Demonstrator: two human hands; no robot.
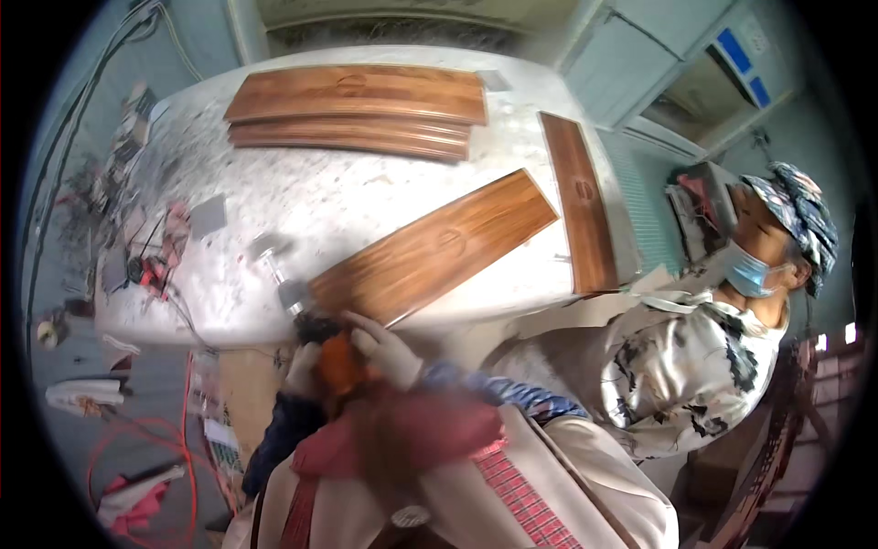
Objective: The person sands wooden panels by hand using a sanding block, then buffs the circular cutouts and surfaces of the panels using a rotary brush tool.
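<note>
Both my hands wear pale gloves and are closed around an orange-and-black power tool (338, 361) at the table's near edge. My left hand (304, 368) grips its left side and my right hand (389, 352) its right side. The tool's silver front end points away to the left over the table, and its tip is blurred, so its exact kind is unclear. Just right of the tool lies a brown wooden plank (439, 247) with a round mark, slanting across the table. Its near-left end is close to the tool; I cannot tell whether they touch.
Stacked brown planks (357, 96) lie at the table's far side, another plank (583, 206) along its right. A grey square pad (208, 216) and cluttered red tools (151, 270) sit left on the white table (366, 197). A person (695, 366) is close on my right. A red cord (187, 430) hangs lower left.
</note>
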